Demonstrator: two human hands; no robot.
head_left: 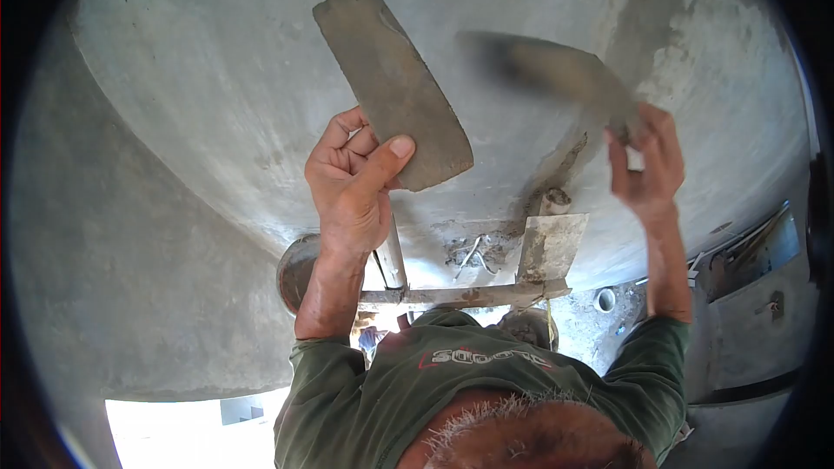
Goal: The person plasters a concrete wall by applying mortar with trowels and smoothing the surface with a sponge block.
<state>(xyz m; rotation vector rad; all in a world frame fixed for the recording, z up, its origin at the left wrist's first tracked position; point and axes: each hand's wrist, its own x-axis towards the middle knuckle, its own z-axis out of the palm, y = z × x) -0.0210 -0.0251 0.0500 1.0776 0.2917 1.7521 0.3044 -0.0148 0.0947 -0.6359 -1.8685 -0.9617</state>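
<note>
My left hand is closed around the lower end of a flat grey rectangular plate, its thumb pressed on the front face. The plate has a small hole near its top, slightly rounded edges and a dull, cement-like coating. Over to the right, my right hand grips the narrow end of a trowel. Motion blurs the trowel, and its dark blade points left towards the plate without touching it. Its grip is mostly hidden by the fingers.
A smooth grey cement wall curves ahead, with a darker damp strip at right. Below the hands are a horizontal beam, an upright board piece, a pipe stub and a pale vertical pipe. Bright daylight shows lower left.
</note>
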